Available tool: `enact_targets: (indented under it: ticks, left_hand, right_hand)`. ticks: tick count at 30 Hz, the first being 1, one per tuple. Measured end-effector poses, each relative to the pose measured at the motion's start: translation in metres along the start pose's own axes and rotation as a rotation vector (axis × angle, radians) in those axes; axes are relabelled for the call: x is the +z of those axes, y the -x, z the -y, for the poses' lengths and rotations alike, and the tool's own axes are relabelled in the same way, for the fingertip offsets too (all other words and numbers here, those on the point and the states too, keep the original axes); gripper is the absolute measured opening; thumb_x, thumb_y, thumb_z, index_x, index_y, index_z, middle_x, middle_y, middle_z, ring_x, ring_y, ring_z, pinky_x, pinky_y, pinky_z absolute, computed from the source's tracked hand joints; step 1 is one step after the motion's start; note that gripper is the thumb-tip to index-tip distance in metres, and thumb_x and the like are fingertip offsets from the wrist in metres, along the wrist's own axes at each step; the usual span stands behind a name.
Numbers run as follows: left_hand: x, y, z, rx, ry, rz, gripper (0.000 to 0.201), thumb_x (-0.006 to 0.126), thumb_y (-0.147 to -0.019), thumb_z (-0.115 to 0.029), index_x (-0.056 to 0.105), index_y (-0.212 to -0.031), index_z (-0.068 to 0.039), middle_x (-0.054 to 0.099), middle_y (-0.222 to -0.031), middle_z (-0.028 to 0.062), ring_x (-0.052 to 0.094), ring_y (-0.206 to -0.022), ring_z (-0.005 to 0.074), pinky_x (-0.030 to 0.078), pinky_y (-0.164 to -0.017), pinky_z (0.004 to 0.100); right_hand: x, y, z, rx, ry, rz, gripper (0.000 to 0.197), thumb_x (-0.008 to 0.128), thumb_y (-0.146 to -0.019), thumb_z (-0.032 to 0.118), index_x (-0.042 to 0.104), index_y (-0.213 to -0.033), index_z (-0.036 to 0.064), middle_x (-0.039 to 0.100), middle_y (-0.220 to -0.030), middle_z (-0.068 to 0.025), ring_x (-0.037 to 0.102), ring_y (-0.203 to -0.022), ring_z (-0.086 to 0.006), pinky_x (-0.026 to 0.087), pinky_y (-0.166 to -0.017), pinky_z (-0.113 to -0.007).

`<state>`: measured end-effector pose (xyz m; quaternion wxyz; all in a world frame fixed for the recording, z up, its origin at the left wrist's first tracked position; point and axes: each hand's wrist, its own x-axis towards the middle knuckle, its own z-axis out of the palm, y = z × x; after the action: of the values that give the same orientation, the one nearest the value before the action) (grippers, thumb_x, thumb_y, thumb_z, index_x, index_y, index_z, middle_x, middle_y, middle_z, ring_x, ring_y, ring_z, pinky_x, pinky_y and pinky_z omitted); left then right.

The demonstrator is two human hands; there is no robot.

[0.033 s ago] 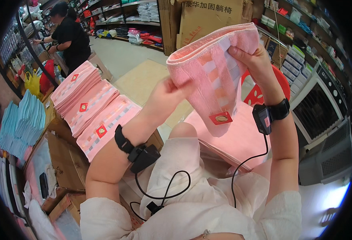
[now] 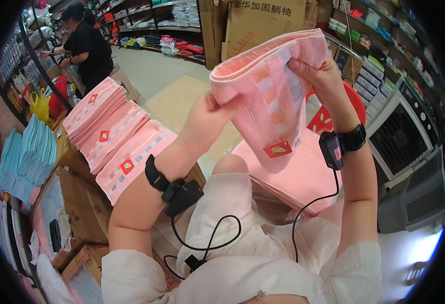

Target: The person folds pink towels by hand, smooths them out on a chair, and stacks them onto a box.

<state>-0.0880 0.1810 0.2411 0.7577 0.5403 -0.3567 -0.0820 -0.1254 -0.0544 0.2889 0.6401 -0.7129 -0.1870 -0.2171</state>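
Raised in front of me is a folded pink towel (image 2: 255, 96), with a band of orange, white and grey checks and a red tag (image 2: 278, 149) near its lower end. My right hand (image 2: 321, 76) pinches its upper right side, thumb on the near face. My left hand (image 2: 207, 119) is closed at the towel's left edge; its fingertips are partly hidden. Under the raised towel, a pile of pink towels (image 2: 288, 175) lies by my knees. To my left stand stacks of folded pink towels (image 2: 113, 129) with red tags.
Light blue towels (image 2: 30, 157) are stacked at the far left, beside open cardboard boxes (image 2: 83, 202). A red chair (image 2: 354, 104) stands behind the pile. At right is a grey-white appliance (image 2: 402, 131). Black cables (image 2: 207, 248) hang from my wrist straps. A person in black (image 2: 83, 48) works at the back-left shelves.
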Motion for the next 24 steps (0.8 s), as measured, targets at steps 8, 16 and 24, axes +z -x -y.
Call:
enact_targets:
  ticks: [8, 16, 24]
  left_hand:
    - [0.020, -0.067, -0.026, 0.372, -0.327, 0.111, 0.019, 0.050, -0.078, -0.007, 0.058, -0.092, 0.003, 0.061, -0.075, 0.0055, 0.053, -0.070, 0.0065, 0.044, -0.064, 0.0252]
    - [0.034, -0.077, -0.042, 0.334, -0.679, 0.379, 0.024, 0.049, -0.076, -0.005, 0.056, -0.098, 0.004, 0.060, -0.084, 0.0077, 0.054, -0.075, 0.0105, 0.044, -0.070, 0.0252]
    - [0.017, -0.060, -0.030, 0.293, -0.639, 0.276, 0.022, 0.056, -0.077, -0.013, 0.058, -0.092, 0.003, 0.062, -0.076, 0.0112, 0.057, -0.069, 0.0155, 0.045, -0.067, 0.0290]
  right_hand:
    - [-0.030, 0.006, 0.006, -0.079, 0.302, -0.101, 0.072, 0.070, -0.071, 0.036, 0.039, -0.126, 0.0030, 0.050, -0.117, -0.0125, 0.052, -0.103, -0.0183, 0.040, -0.089, -0.031]
    - [0.032, -0.005, 0.048, -0.426, 0.847, -0.293, 0.032, 0.061, -0.078, 0.007, 0.049, -0.107, 0.0027, 0.054, -0.094, -0.0044, 0.052, -0.087, -0.0102, 0.043, -0.075, -0.023]
    - [0.011, -0.008, 0.036, -0.382, 0.707, 0.165, 0.027, 0.062, -0.076, 0.007, 0.056, -0.101, -0.0008, 0.060, -0.084, -0.0026, 0.052, -0.079, -0.0060, 0.044, -0.072, -0.022]
